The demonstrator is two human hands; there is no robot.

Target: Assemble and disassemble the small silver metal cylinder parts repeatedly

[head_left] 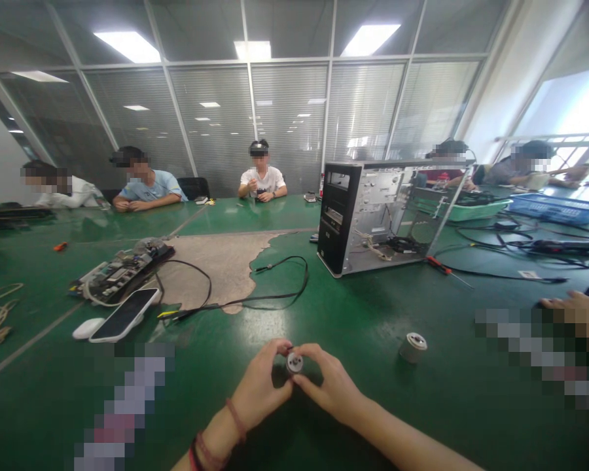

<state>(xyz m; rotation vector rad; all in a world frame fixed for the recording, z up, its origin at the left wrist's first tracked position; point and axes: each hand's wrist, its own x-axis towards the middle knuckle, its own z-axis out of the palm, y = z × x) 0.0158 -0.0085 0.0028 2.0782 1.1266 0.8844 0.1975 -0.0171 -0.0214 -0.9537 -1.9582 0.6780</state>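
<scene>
My left hand [261, 386] and my right hand [334, 384] meet low in the middle, above the green tabletop. Between their thumbs and fingers they hold a small electric motor [295, 363], its round silver end face with a centre hub and dark holes turned up toward me. Both hands are closed on its rim, one from each side. To the right, apart from my hands, a similar metal cylinder [413, 347] stands upright on the table.
Beyond my hands stands an opened computer case [341, 219]. A cable [275, 297], a phone [125, 315] and a circuit assembly [122, 271] lie to the left. A screwdriver [442, 267] and baskets [559, 208] are at right. Several people sit around; another person's hand [582, 317] rests at far right.
</scene>
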